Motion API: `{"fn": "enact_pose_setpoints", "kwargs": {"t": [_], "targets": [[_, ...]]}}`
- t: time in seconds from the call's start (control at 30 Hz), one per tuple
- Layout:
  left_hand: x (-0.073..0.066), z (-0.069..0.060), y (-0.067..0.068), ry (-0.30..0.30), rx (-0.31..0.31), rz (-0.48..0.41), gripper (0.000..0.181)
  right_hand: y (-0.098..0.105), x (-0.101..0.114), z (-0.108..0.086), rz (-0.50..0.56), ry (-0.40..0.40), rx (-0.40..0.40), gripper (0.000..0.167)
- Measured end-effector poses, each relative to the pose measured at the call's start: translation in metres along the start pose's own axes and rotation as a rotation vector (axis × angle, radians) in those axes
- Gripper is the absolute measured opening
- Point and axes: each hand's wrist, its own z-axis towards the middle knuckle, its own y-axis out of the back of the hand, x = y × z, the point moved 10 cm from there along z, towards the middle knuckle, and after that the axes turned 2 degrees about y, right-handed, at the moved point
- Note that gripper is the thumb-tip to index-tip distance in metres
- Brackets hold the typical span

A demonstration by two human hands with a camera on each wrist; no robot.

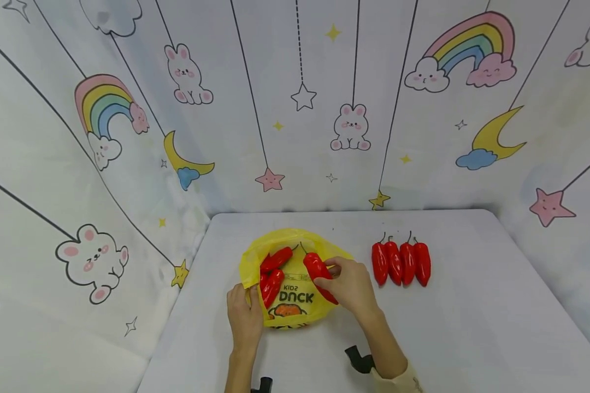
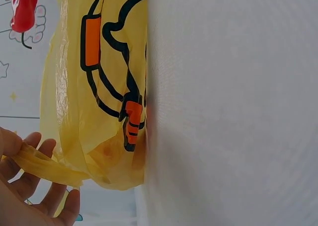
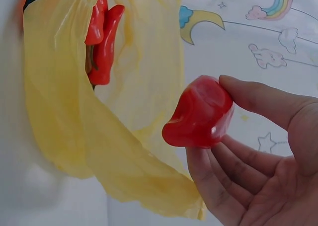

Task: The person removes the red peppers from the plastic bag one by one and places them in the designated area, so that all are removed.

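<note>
Closest to the camera, at the bottom edge of the head view, a beige sleeve [image 1: 398, 381] is worn on the right arm [image 1: 387, 341], and black mounts [image 1: 363, 363] can be seen by the wrists. Going by size, the backdrop [image 1: 305, 144] is easily the biggest thing: white, printed with rainbows [image 1: 472, 34] and bunnies [image 1: 352, 134]. Next up is the table [image 1: 472, 327], also white, with rounded far corners. On it a yellow bag [image 1: 249, 267] is set, mouth gaping, KIDZ DUCK printed on it. Its left edge is pinched by the left hand [image 1: 244, 311], so that grip's clamped on thin plastic. Over on the other side, a red pepper [image 1: 317, 267] is clamped between thumb and fingers of the right hand [image 1: 351, 284]. It's held tilted at the bag's mouth, right half; whether plastic is touched by those fingers too can't be told. Four peppers [image 1: 394, 263] are lined up side by side on the table, right of the bag. At least three others [image 1: 273, 288] can be made out inside, bunched left. Smallest are the stems [image 2: 24, 41], thin and dark.
</note>
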Motion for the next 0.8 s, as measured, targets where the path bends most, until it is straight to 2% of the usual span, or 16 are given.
{"fn": "enact_pose_setpoints", "kwargs": {"t": [0.3,0.57,0.8], "targets": [[-0.001,-0.001,-0.001,-0.001,0.002,-0.002,0.014,0.017,-0.005,-0.005,0.071,-0.004,-0.048,0.050],[0.000,-0.001,-0.003,0.001,0.011,0.007,0.015,0.034,-0.014,-0.010,0.083,-0.059,-0.095,0.051],[0.000,-0.001,-0.005,0.017,0.017,0.007,0.015,0.042,-0.026,-0.012,0.122,-0.077,-0.119,0.054]]}}
